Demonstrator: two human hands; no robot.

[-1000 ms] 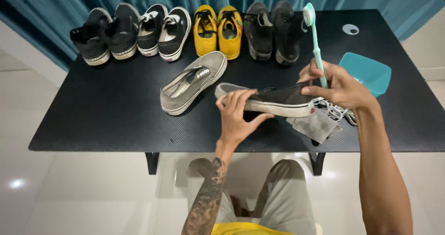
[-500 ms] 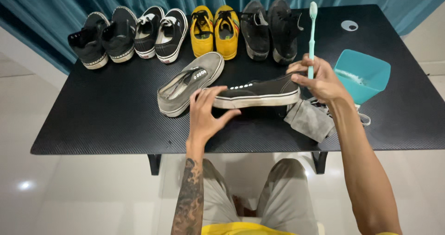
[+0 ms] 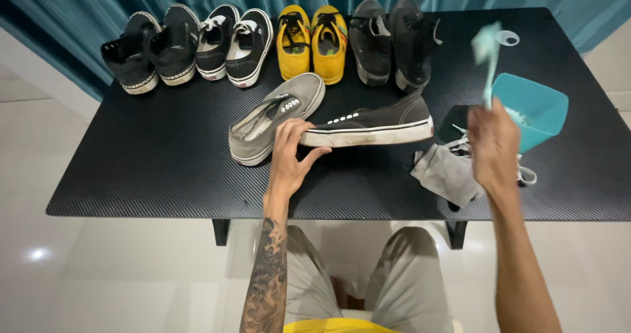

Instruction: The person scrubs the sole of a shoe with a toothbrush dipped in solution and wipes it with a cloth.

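1. the black sneaker [image 3: 374, 124] lies on its side at the middle of the black table [image 3: 144, 168]; the left hand [image 3: 289, 155] steadies its toe, fingers spread.
2. the right hand [image 3: 493, 145], to the sneaker's right, has its fingers clamped on a blurred teal toothbrush [image 3: 488, 57], near the teal bowl [image 3: 536, 109].
3. judged step: loading the brush. next, bristles must meet the sneaker's white sidewall while the toe is braced.
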